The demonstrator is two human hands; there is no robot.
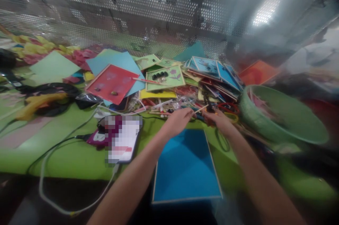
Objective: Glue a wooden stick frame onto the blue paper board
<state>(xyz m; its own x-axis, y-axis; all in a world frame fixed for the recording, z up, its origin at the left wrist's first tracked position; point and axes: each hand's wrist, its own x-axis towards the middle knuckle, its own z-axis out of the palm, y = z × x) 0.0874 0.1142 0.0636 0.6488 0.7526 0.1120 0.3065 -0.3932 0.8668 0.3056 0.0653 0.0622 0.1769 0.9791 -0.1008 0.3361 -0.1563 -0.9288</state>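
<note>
My left hand (180, 121) pinches a thin wooden stick (201, 109) just beyond the far edge of a blue board (186, 168). Pale strips run along the board's edges, and it lies at the table's front edge. To the right, my right hand (217, 118) is closed around the handles of a dark cutting tool (208, 99), whose upper part points away from me. The stick's right end is close to the tool; whether they touch is unclear.
A green basin (286, 115) stands at the right. Decorated cards (165, 77) and loose craft bits pile up behind my hands. At the left are a phone (124, 144) with a white cable (43, 179) and a yellow glue gun (39, 105).
</note>
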